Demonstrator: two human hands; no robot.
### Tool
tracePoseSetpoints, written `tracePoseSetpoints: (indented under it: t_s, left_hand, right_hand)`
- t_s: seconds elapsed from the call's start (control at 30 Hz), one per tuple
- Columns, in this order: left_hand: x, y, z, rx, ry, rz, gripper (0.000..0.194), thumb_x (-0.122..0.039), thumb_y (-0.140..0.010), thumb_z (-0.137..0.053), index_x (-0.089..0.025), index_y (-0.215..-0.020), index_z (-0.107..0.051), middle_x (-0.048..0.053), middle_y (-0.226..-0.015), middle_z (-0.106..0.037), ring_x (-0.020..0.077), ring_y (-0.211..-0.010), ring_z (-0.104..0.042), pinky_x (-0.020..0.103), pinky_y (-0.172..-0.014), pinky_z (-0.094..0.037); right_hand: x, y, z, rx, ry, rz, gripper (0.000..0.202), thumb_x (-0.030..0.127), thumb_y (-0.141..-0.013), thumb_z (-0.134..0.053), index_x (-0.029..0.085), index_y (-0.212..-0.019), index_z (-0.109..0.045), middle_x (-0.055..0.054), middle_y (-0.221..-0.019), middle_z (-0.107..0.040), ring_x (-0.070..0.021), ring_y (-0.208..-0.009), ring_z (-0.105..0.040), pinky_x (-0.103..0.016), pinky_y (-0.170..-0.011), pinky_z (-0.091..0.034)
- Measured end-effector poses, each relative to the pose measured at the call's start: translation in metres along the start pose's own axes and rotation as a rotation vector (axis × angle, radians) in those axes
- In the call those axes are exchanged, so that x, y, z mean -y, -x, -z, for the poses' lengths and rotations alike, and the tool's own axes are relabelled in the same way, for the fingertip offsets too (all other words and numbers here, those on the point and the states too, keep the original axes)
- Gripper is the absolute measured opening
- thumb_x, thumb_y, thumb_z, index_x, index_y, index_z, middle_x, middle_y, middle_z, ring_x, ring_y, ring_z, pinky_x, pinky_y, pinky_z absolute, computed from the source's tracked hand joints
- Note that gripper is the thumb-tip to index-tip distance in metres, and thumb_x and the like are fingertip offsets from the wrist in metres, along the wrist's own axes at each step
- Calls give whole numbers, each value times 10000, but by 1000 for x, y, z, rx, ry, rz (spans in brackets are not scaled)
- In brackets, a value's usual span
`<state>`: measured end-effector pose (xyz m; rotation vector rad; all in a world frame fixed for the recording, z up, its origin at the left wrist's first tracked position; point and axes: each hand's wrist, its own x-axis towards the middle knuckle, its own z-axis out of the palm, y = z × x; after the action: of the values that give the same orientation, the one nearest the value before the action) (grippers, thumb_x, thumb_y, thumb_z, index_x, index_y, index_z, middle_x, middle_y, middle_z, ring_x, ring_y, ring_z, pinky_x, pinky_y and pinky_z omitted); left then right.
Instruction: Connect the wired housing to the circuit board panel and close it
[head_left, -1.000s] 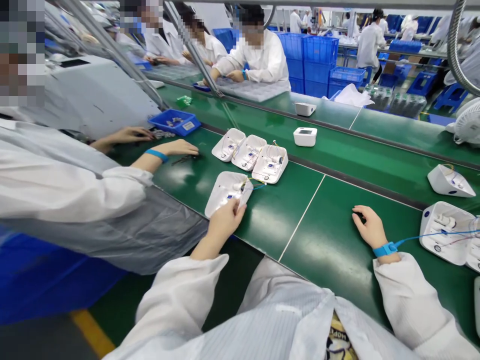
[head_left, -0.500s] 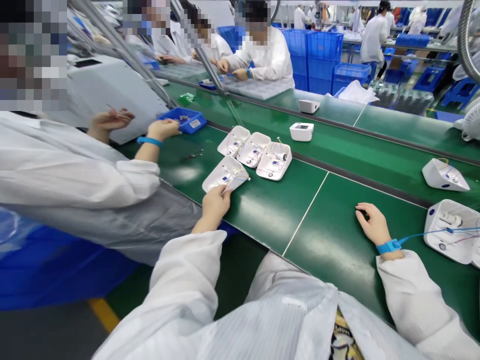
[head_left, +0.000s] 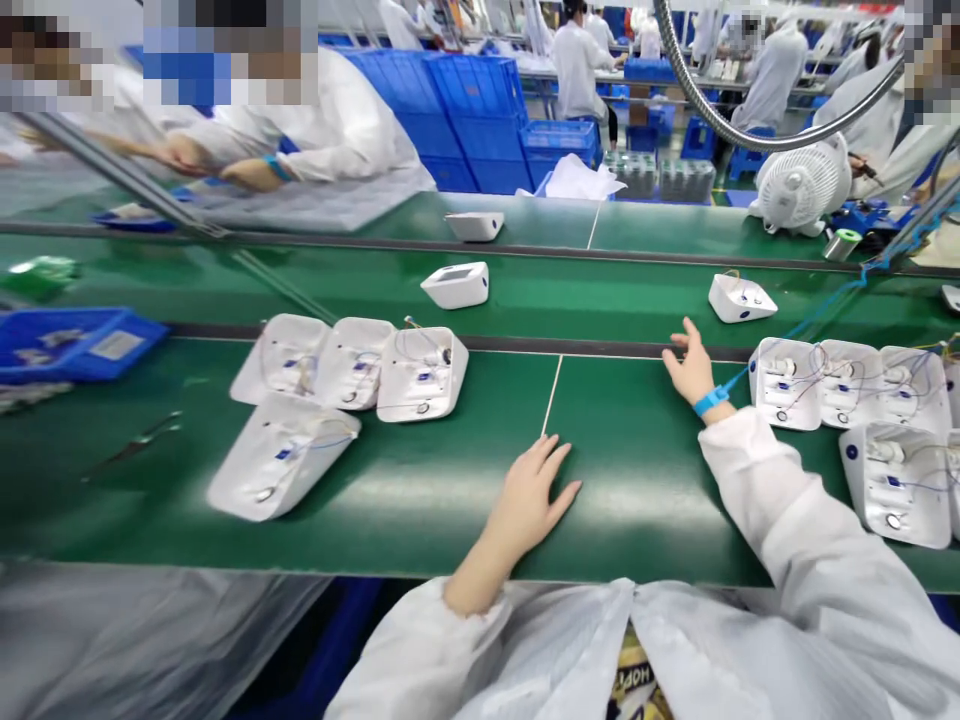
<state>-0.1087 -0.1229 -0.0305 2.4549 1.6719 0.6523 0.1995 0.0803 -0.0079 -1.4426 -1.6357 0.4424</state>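
Both the left hand (head_left: 532,495) and right hand (head_left: 690,365) lie open and empty on the worktop (head_left: 637,490), so the blue wrist cord (head_left: 795,330) could snag the wired white shells (head_left: 784,397) beside it.

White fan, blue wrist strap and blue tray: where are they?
white fan (head_left: 802,187), head view, front grille.
blue wrist strap (head_left: 710,401), head view, band on wrist.
blue tray (head_left: 75,343), head view, front wall.
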Motion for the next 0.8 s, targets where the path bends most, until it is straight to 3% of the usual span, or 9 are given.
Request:
tracePoseSetpoints:
  t_s: [0.07,0.13,0.23,0.33,0.47,0.57,0.7,0.73,0.8]
  left_hand:
    - [-7,-13,-3,15,-15,13,464,-450,-952,-534,-177,-1326,-557,166,-1461,-537,354,-1390,-480,537,-1121,-450]
    - [-5,-19,-3,19,-14,42,448,-436,-958,-516,-165,-1311,-572,168,-1454,-546,351,-1383,-491,544,-1119,-454]
    - [-1,-20,-2,16,14,53,428,-413,-956,-515,-175,-1306,-578,155,-1451,-551,335,-1380,-500,534,-1126,-458]
    - [1,-18,-2,-6,49,62,406,-399,-946,-537,-190,-1291,-584,145,-1443,-558,331,-1376,-506,540,-1128,-462]
    - [0,-18,-3,-73,137,98,381,-357,-950,-531,-202,-1297,-564,137,-1403,-579,303,-1321,-553,513,-1116,-482]
    - [3,-17,-1,-274,204,166,437,-331,-967,-509,-195,-1381,-476,157,-1420,-540,288,-1342,-526,498,-1127,-464]
    - [7,-12,4,-601,203,247,538,-373,-1001,-465,-173,-1486,-344,215,-1512,-407,320,-1437,-404,551,-1156,-392]
    - [7,-11,6,-598,197,199,534,-404,-1011,-435,-180,-1489,-351,217,-1534,-379,331,-1457,-373,566,-1162,-375]
    - [3,-10,8,-448,172,-26,540,-507,-1003,-420,-211,-1454,-430,198,-1555,-376,355,-1473,-348,588,-1166,-353]
  right_hand:
    - [-6,-44,9,-61,4,-186,893,221,-784,-654,104,-1565,-238,-138,-1186,-697,-264,-1080,-672,-413,-990,-519]
    - [-14,-78,21,-122,18,-267,881,171,-768,-630,93,-1553,-237,-152,-1162,-698,-271,-1017,-689,-436,-969,-518]
    - [-25,-93,30,-200,48,-351,680,138,-756,-604,84,-1409,-422,-155,-1032,-722,-306,-984,-687,-495,-966,-492]
    - [-23,-67,20,-234,39,-314,451,211,-805,-596,124,-1238,-506,-140,-992,-729,-292,-973,-689,-460,-952,-494]
    - [2,-3,-1,-177,-41,-138,302,439,-954,-452,176,-1089,-517,-129,-990,-718,-250,-931,-683,-374,-863,-507]
    - [24,39,-8,-4,-121,-7,355,515,-987,-361,208,-943,-534,-61,-816,-689,-214,-758,-643,-330,-748,-492]
    - [43,62,-10,339,-229,170,332,533,-912,-517,221,-806,-556,26,-636,-572,-155,-584,-539,-274,-612,-432]
    - [46,63,-11,402,-252,200,319,525,-899,-538,220,-810,-568,32,-630,-557,-149,-574,-527,-271,-601,-424]
    - [48,62,-13,475,-292,225,298,507,-902,-535,217,-917,-596,34,-651,-561,-149,-577,-532,-274,-602,-429]
